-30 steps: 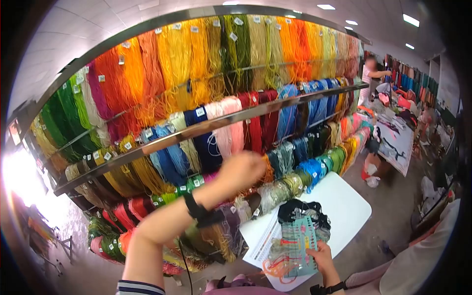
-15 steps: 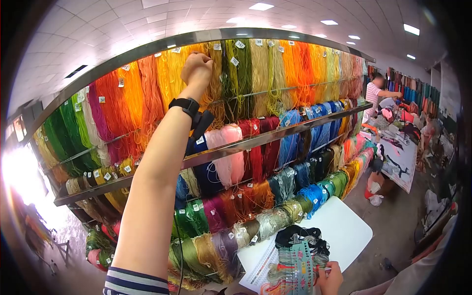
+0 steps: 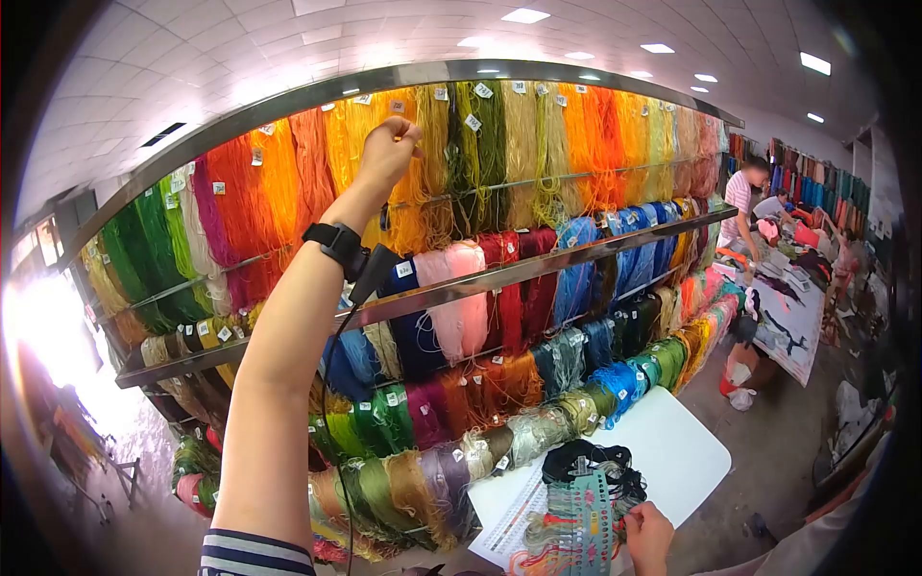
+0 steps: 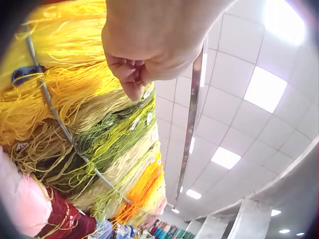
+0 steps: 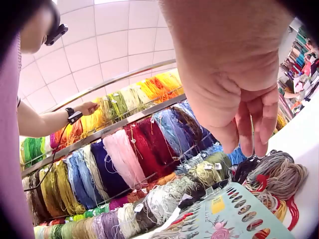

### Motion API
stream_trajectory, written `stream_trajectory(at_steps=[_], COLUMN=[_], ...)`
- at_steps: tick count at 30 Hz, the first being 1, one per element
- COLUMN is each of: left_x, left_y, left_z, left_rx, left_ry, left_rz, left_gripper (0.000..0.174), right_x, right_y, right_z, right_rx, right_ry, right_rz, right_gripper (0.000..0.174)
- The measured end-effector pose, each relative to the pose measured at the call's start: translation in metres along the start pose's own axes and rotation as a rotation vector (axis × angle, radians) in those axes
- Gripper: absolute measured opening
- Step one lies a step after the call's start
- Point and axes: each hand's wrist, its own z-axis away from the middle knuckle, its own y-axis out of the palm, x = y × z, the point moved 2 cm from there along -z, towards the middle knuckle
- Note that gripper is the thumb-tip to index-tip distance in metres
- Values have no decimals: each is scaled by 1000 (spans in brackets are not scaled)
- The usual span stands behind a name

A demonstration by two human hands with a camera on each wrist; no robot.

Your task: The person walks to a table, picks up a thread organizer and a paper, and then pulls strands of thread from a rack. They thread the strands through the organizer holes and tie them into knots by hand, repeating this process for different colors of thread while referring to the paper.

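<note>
My left hand (image 3: 389,154) is raised before the yellow and golden thread hanks (image 3: 346,144) on the top row. In the left wrist view this hand (image 4: 144,55) has its fingers curled in, and I see nothing held in them. Low at the right, my right hand (image 3: 650,538) is beside the right edge of a pale green card (image 3: 591,509) with holes and threads. The right wrist view shows that hand (image 5: 234,84) with fingers extended above grey and black thread bundles (image 5: 284,172) and the card (image 5: 232,214); whether they touch is unclear.
Metal rails (image 3: 480,278) cross the rack in front of lower rows of coloured hanks. A white board (image 3: 682,442) under the card carries a printed sheet (image 3: 509,509). Back right, a person in a striped top (image 3: 738,202) stands near a cluttered table (image 3: 792,336). A black cable hangs from my left wrist.
My left hand has risen from the middle rows to the top row, then shifted slightly. My right hand has moved a little off the card's edge. The view has tilted upward.
</note>
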Motion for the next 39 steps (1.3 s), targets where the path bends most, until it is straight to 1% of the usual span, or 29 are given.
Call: stream_trajectory(at_steps=[2, 6, 8, 9, 11, 12, 14, 15, 16, 17, 18, 19, 20, 21, 22, 23, 24, 25, 26, 27, 28, 29, 30, 31, 33, 34, 35, 37, 39], left_x=[-18, -16, -21, -18, -14, -12, -19, -23, -29, -34, -54, -81, -103, -120, -136, -151, -159, -166, -172, -176, -177, -176, -176, -177, -183, -185, -187, -184, -180], left_y=[-4, -2, -2, -3, 0, 3, 7, 9, 11, 14, 18, 23, 24, 27, 28, 27, 26, 27, 28, 29, 31, 31, 30, 27, 14, 8, 2, -6, -14], left_z=[10, 12, 16, 15, 10, 9, 13, 19, 27, 39, 67, 109, 140, 173, 204, 232, 259, 284, 306, 323, 337, 349, 359, 368, 383, 389, 396, 411, 430], left_rx=[139, 134, 52, 50, 157, 159, 8, 14, 54, 93, 144, 201, 233, 236, 303, 372, 441, 514, 535, 553, 529, 537, 538, 535, 542, 538, 533, 531, 587], left_ry=[-249, -260, -281, -281, -241, -239, -237, -239, -151, -63, 85, 225, 362, 463, 500, 535, 515, 493, 449, 409, 382, 376, 356, 336, 338, 322, 302, 296, 240], left_rz=[389, 429, 287, 290, 296, 299, 244, 247, 318, 389, 244, 105, 53, 33, 26, 22, 30, 42, 87, 128, 140, 147, 172, 192, 179, 184, 187, 154, 176], left_gripper=[22, 26, 27, 27, 28, 28, 22, 22, 22, 21, 16, 12, 7, 5, 5, 6, 6, 6, 6, 7, 7, 7, 7, 8, 11, 11, 12, 14, 16], right_x=[16, 20, 21, 19, 17, 17, 18, 17, 16, 16, 20, 26, 35, 50, 70, 102, 117, 132, 157, 176, 194, 204, 212, 217, 226, 229, 234, 254, 278], right_y=[-2, 1, 4, 5, 8, 9, 9, 9, 10, 10, 12, 11, 10, 6, 0, -11, -10, -18, -26, -30, -35, -34, -31, -25, -10, -3, 3, 8, 8], right_z=[-4, -7, -5, -5, -4, -5, -4, -3, -4, -7, -12, -15, -21, -28, -38, -50, -65, -75, -87, -96, -104, -110, -112, -112, -115, -120, -123, -134, -142], right_rx=[-16, -2, 8, 6, 46, 43, 46, 47, 49, 51, 52, 59, 64, 100, 136, 156, 113, 211, 271, 307, 359, 425, 534, 538, 684, 611, 628, 478, 497], right_ry=[-10, -33, -50, -51, -44, -41, -48, -42, -50, -59, -56, -110, -165, -144, -120, -132, -230, -138, -83, -169, -274, -296, -304, -303, -86, -192, -197, -300, -335], right_rz=[-4, 5, 45, 47, 52, 53, 70, 71, 70, 71, 74, -5, -88, -201, -315, -539, -619, -727, -927, -1008, -1000, -987, -1063, -1062, -1291, -1163, -1160, -1220, -1273], right_gripper=[12, 14, 14, 14, 14, 14, 14, 14, 14, 15, 15, 14, 14, 12, 10, 11, 13, 19, 24, 30, 34, 38, 40, 40, 42, 42, 42, 40, 38])
